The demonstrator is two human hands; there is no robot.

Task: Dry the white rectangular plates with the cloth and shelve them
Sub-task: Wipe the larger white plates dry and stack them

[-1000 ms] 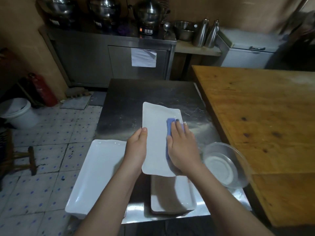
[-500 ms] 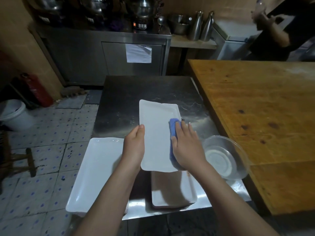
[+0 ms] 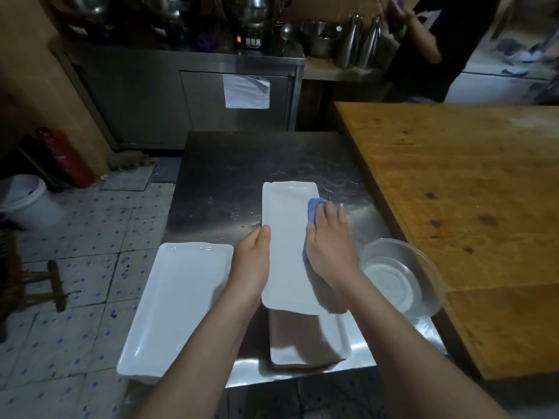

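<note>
A long white rectangular plate (image 3: 287,237) is held above the steel table (image 3: 236,176). My left hand (image 3: 252,261) grips its left edge, thumb on top. My right hand (image 3: 331,246) presses a blue cloth (image 3: 314,207) flat against the plate's right side, fingers straight over the cloth. Under the held plate lies another white plate (image 3: 338,337), partly in shadow. A larger white rectangular plate (image 3: 178,300) rests at the table's front left, overhanging the edge.
A clear glass bowl (image 3: 399,279) sits at the table's right front. A wooden table (image 3: 469,207) adjoins on the right. A steel cabinet (image 3: 181,92) with pots stands behind. Another person (image 3: 423,46) stands at the back right. A white bucket (image 3: 24,201) and a red extinguisher (image 3: 66,158) are on the floor.
My right hand with the cloth slid from the plate's middle towards its right edge. A person came into view at the back right.
</note>
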